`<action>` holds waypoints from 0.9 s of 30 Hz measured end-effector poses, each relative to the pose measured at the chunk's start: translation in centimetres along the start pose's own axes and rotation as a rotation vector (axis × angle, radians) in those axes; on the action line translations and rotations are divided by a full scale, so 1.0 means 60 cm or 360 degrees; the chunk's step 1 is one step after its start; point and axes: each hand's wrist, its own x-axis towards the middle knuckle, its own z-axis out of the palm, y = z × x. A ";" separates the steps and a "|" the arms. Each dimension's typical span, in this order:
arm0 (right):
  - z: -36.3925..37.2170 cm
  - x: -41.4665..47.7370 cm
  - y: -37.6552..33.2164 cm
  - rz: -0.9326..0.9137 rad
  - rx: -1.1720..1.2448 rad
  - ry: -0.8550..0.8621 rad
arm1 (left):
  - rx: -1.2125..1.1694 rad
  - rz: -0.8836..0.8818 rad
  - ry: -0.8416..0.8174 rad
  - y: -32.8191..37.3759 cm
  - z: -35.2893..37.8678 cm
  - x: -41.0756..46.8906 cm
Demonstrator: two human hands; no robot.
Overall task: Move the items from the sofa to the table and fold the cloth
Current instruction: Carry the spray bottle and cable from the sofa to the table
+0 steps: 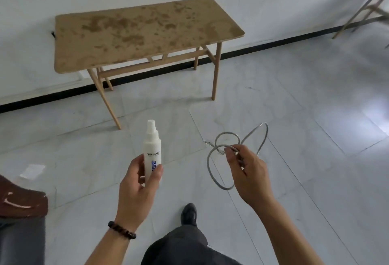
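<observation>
The white spray bottle [152,151] stands upright in the left hand [136,187], well short of the bench [147,31] and in front of its near left leg. The thumb lies along one side of the bottle's lower body and the fingers curl round the other. The nozzle and the blue-printed label stand clear above the hand.

To the right of the bottle, also well short of the bench, the grey cable [226,189] hangs in loose loops from the right hand [248,174]. The fingertips pinch the cable where the loops cross. One loop drops below the hand, two rise above it, and a clear plug end sticks out to the left.

The bench has a stained tan top on pale wooden legs, and its far long edge lies close to the white wall.

A black skirting strip [273,42] runs behind the bench. Pale marbled floor tiles [294,117] spread from the bench toward the person.

A dark bead bracelet [122,230] circles the left wrist. A black shoe [188,214] points toward the bench. A brown, worn-looking surface [23,197] shows at the frame's left edge, far from the bench. More pale legs [362,8], blurred, stand to the bench's right.
</observation>
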 end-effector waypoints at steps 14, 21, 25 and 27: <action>-0.086 0.575 0.167 0.0166 0.0090 0.0271 | 0.0098 0.0062 -0.0246 0.148 0.392 0.547; -0.135 0.956 0.155 0.0000 0.0092 0.0072 | 0.0189 0.0014 -0.0078 0.256 0.505 0.816; -0.141 1.152 0.114 -0.0136 0.0057 -0.0023 | 0.0123 0.0028 0.0143 0.316 0.542 0.950; -0.129 1.233 0.101 -0.0206 0.0045 -0.0066 | 0.0089 0.0010 0.0206 0.325 0.558 1.012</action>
